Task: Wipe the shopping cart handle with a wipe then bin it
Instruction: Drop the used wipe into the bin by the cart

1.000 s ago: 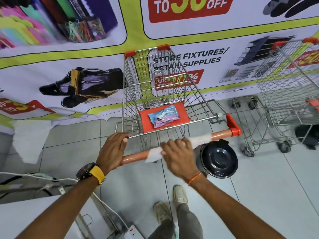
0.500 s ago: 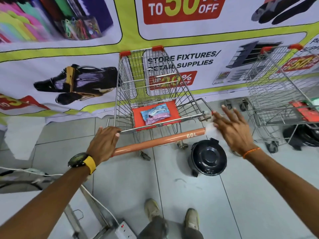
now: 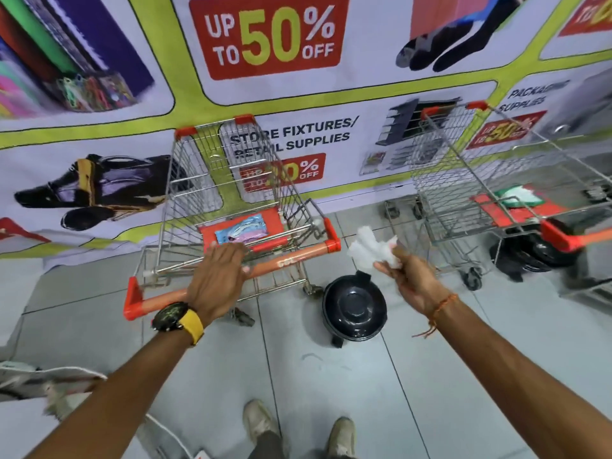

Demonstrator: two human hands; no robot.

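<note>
Open gap between the two carts, black bin (image 3: 355,306) on the floor (image 3: 331,376) below it, orange handle (image 3: 291,260) bounding its left, second cart (image 3: 496,193) crowding its right, bare floor tiles nearer the feet.

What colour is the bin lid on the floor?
Glossy black round bin lid, clearest in the head view, beside the cart.

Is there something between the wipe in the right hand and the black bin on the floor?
Nothing visible. The wipe in the right hand hangs above the bin, only air between; the lid looks closed.
</note>
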